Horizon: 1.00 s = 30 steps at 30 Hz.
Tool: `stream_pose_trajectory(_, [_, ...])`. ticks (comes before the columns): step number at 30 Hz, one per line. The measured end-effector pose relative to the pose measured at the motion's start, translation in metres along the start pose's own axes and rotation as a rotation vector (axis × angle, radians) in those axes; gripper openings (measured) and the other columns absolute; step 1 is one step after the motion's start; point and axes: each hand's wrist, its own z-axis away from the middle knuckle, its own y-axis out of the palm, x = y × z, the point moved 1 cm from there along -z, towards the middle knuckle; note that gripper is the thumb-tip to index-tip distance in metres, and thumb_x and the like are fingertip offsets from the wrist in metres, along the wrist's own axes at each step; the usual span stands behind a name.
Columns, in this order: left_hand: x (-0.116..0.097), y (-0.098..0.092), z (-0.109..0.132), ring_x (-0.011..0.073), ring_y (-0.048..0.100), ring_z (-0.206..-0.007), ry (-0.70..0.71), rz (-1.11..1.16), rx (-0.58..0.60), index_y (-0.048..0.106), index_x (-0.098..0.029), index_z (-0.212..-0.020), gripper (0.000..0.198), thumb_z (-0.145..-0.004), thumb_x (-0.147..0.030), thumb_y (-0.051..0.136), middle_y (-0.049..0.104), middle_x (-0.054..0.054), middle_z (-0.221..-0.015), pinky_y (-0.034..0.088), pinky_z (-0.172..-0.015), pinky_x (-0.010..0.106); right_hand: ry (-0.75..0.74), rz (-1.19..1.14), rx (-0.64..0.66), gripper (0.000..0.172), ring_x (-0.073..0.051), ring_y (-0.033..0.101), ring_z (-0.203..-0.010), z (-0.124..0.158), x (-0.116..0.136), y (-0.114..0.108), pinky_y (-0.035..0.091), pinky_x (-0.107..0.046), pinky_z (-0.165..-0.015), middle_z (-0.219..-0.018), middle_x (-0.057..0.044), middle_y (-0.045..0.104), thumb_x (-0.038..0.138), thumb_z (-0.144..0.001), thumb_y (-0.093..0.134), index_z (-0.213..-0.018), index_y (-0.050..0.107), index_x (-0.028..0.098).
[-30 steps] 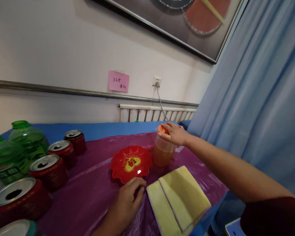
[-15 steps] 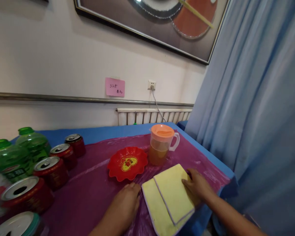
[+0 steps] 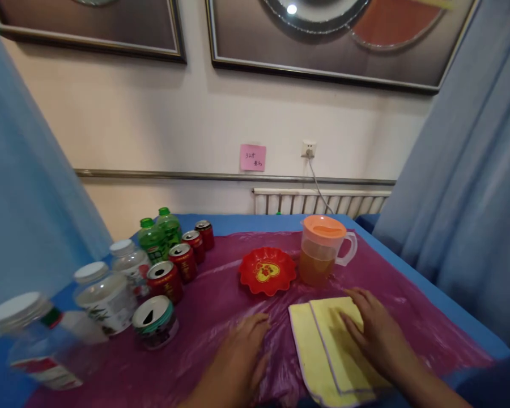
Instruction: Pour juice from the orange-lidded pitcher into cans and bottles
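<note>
A folded yellow cloth with pale purple edging lies on the purple plastic sheet. Over its upper right part is my right hand, thumb and fingers apart; whether it touches the cloth I cannot tell. My left hand is left of the cloth, a little away from it, its fingers stretched out and holding nothing. Beyond my hands sits a red scalloped plate with a yellow design. Beside it stands a clear pitcher with an orange lid and amber liquid inside.
Opened red cans line the left, with a teal-rimmed can nearer me. Green bottles and white-capped clear containers stand behind them. Blue curtains hang at both sides. A cord runs from the wall socket.
The view has swung left, bringing more containers and the left curtain into sight. My right hand's fingers have come off the cloth's edge and spread; my left hand has drawn away from it.
</note>
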Motion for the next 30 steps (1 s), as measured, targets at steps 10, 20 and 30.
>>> stream_pose_trajectory(10, [0.101,-0.081,0.051,0.0379,0.058,-0.124,-0.349,-0.467,-0.541,0.058,-0.016,-0.124,0.051,-0.085,-0.048,0.053,0.063,0.018,-0.134,0.047,-0.106,0.055,-0.553,-0.385,0.341,0.036,-0.019,0.067,-0.089,-0.050,0.135,0.050,0.052,-0.028,-0.080,-0.098,-0.006,0.069,0.004,-0.078,0.051,-0.105,0.068,0.020])
stream_pose_trajectory(20, [0.101,-0.070,0.061,0.0401,0.060,-0.120,-0.335,-0.530,-0.607,0.059,-0.019,-0.122,0.044,-0.089,-0.046,0.050,0.064,0.018,-0.130,0.048,-0.100,0.059,-0.429,-0.510,0.460,0.033,-0.017,0.069,-0.088,-0.055,0.126,0.098,0.048,-0.023,-0.079,-0.094,-0.005,0.075,0.003,-0.077,0.051,-0.094,0.074,0.018])
stream_pose_trajectory(30, [0.030,-0.048,-0.013,0.0214,0.070,-0.080,-0.176,-0.144,-0.050,0.070,-0.026,-0.090,0.018,-0.091,-0.025,0.052,0.075,0.003,-0.085,0.053,-0.070,0.030,-0.453,-0.409,0.471,0.023,-0.018,0.067,-0.084,-0.062,0.137,0.073,0.046,-0.025,-0.074,-0.093,-0.005,0.074,0.011,-0.083,0.055,-0.095,0.072,0.020])
